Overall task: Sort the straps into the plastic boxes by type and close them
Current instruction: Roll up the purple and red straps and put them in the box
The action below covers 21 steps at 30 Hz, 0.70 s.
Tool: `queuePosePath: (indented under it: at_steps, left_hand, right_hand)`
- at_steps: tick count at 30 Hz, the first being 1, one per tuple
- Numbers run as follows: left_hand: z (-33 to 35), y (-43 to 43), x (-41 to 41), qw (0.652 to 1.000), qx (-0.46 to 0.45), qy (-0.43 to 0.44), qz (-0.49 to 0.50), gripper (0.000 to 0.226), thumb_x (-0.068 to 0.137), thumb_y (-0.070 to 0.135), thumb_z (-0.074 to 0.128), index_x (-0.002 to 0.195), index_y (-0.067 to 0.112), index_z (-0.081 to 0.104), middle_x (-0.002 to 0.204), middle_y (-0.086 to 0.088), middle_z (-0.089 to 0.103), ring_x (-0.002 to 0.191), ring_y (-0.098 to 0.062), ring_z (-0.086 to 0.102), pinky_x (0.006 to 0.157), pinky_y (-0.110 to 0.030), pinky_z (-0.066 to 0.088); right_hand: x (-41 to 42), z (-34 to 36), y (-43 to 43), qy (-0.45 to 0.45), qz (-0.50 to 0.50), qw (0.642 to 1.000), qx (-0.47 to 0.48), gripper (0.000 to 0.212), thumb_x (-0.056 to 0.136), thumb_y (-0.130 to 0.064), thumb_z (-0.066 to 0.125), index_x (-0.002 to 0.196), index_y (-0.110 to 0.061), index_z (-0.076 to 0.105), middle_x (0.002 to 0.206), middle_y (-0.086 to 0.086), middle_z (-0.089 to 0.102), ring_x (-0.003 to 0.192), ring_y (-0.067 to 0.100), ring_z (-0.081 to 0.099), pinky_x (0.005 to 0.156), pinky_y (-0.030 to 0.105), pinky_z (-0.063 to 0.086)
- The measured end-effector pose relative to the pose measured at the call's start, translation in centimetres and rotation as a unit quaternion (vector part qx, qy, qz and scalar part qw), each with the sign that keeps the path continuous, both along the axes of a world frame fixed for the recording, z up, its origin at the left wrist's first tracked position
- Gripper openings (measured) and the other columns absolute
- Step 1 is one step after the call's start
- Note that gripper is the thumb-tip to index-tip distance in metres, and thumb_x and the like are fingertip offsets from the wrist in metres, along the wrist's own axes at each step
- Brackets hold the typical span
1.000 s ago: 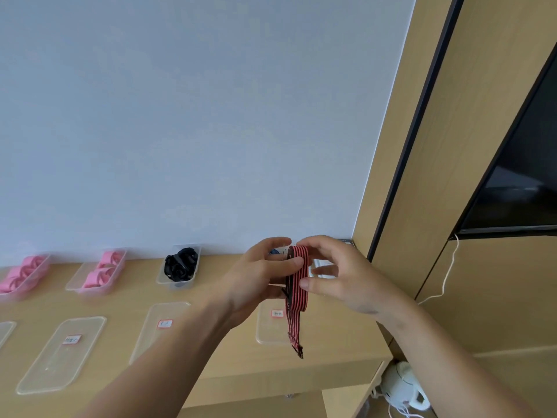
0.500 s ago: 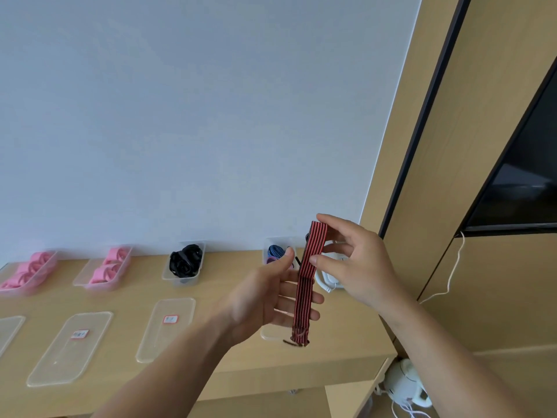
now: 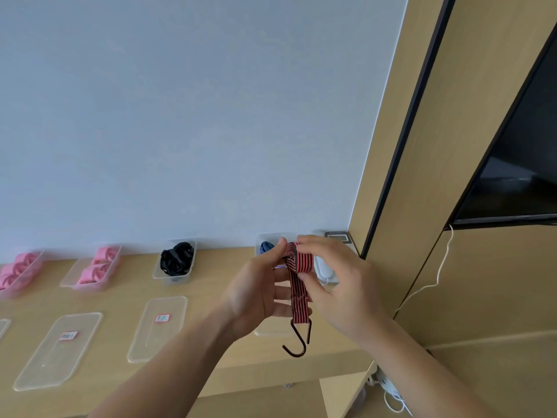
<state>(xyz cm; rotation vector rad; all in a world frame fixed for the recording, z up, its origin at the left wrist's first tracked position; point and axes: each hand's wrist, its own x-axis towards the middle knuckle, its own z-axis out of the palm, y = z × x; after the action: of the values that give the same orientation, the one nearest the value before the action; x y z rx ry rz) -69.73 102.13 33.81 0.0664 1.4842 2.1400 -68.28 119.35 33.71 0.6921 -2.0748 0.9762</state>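
Observation:
A red-and-black striped strap (image 3: 298, 279) with dark metal hooks (image 3: 297, 342) at its lower end is held above the wooden shelf (image 3: 211, 300). My left hand (image 3: 259, 294) backs the strap with fingers and thumb on it. My right hand (image 3: 337, 285) pinches the rolled upper end. Behind my hands a clear box (image 3: 265, 238) holds a blue strap (image 3: 265, 247). Further left stand a box of black straps (image 3: 176, 262) and two boxes of pink straps (image 3: 95, 268) (image 3: 15, 274). A lid partly shows under my hands.
Clear lids with red-edged labels (image 3: 158, 327) (image 3: 58, 349) lie flat on the shelf's front half. A white desk phone (image 3: 327, 273) sits at the shelf's right end by the wooden wall panel. A white cable (image 3: 437, 279) hangs on the right, below a dark screen.
The strap was stretched out straight half a second ago; its upper end is now curled into a roll under my right fingers, and the hooks hang free below my left hand.

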Motion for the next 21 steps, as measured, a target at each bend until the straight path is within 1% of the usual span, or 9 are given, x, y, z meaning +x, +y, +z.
queuePosePath:
  at_steps: [5,8,10,12,14,16,18,20,21]
  left_hand:
    - [-0.2,-0.2,-0.6,0.999,0.026,-0.01,0.033,0.048,0.091,0.058,0.067,0.11,0.015,0.079,0.103,-0.012,0.072,0.1,-0.04,0.068,0.08,-0.05,0.06]
    - [0.1,-0.5,-1.2,0.998,0.028,-0.008,0.053,0.043,0.089,0.051,0.072,0.106,0.012,0.073,0.1,-0.01,0.072,0.088,-0.032,0.071,0.077,-0.047,0.06]
    - [0.2,-0.8,-1.5,0.998,0.023,0.005,0.058,0.039,0.088,0.037,0.078,0.112,0.009,0.067,0.108,-0.013,0.071,0.087,-0.03,0.069,0.076,-0.047,0.06]
    - [0.0,-1.2,-1.6,0.997,0.026,0.014,0.066,0.036,0.088,0.018,0.079,0.118,0.006,0.064,0.12,-0.023,0.07,0.093,-0.033,0.069,0.076,-0.049,0.061]
    - [-0.3,-1.5,-1.8,0.996,0.036,0.021,0.077,0.037,0.086,0.008,0.079,0.121,0.005,0.064,0.129,-0.027,0.068,0.098,-0.036,0.072,0.079,-0.053,0.061]
    - [-0.8,-1.9,-2.0,0.994,0.057,0.022,0.089,0.038,0.086,0.006,0.079,0.121,0.003,0.064,0.129,-0.028,0.067,0.102,-0.042,0.074,0.08,-0.055,0.061]
    - [-1.2,-2.4,-2.3,0.992,0.081,0.018,0.096,0.041,0.085,0.005,0.078,0.123,0.002,0.062,0.128,-0.028,0.068,0.108,-0.046,0.072,0.08,-0.055,0.06]
    - [-1.6,-2.9,-2.5,0.99,0.098,0.015,0.102,0.046,0.083,0.003,0.078,0.125,0.003,0.06,0.126,-0.025,0.069,0.111,-0.044,0.072,0.082,-0.057,0.06]
    - [-1.7,-3.2,-2.6,0.989,0.104,0.013,0.105,0.05,0.081,0.002,0.079,0.127,0.004,0.06,0.124,-0.024,0.071,0.11,-0.041,0.072,0.084,-0.06,0.06]
  right_hand:
    - [0.4,-1.4,0.2,0.009,0.012,1.0,0.012,0.039,0.069,0.007,0.079,0.102,-0.012,0.071,0.12,-0.008,0.067,0.115,0.011,0.06,0.1,0.022,0.043]
    - [0.7,-2.1,-0.3,0.006,0.016,1.0,0.021,0.033,0.072,0.006,0.079,0.099,-0.011,0.072,0.119,-0.006,0.069,0.112,0.016,0.061,0.097,0.027,0.047]
    - [1.2,-2.6,-0.7,-0.003,0.027,1.0,0.014,0.032,0.073,0.006,0.078,0.099,-0.012,0.073,0.121,-0.006,0.068,0.113,0.016,0.06,0.098,0.028,0.046]
    - [1.7,-3.1,-1.0,-0.01,0.034,0.999,-0.007,0.033,0.074,0.006,0.076,0.102,-0.012,0.074,0.124,-0.007,0.067,0.117,0.015,0.06,0.099,0.028,0.046]
    - [2.2,-3.5,-1.5,-0.038,0.023,0.998,-0.046,0.04,0.076,0.004,0.076,0.111,-0.015,0.071,0.127,-0.009,0.065,0.12,0.013,0.06,0.098,0.027,0.047]
    - [2.6,-3.9,-2.1,-0.123,-0.008,0.988,-0.096,0.052,0.077,0.0,0.078,0.121,-0.025,0.064,0.125,-0.019,0.063,0.118,0.01,0.06,0.092,0.022,0.049]
    - [2.3,-4.3,-2.7,-0.283,-0.016,0.949,-0.137,0.052,0.08,-0.007,0.078,0.12,-0.035,0.06,0.112,-0.021,0.067,0.106,0.007,0.064,0.085,0.025,0.053]
    - [1.7,-4.7,-3.0,-0.417,0.017,0.891,-0.177,0.037,0.085,-0.006,0.074,0.109,-0.034,0.066,0.095,-0.006,0.075,0.089,0.011,0.071,0.08,0.035,0.057]
    - [1.4,-4.9,-3.1,-0.445,0.022,0.876,-0.184,0.032,0.087,-0.003,0.071,0.103,-0.03,0.07,0.088,0.001,0.075,0.082,0.016,0.072,0.079,0.037,0.058]
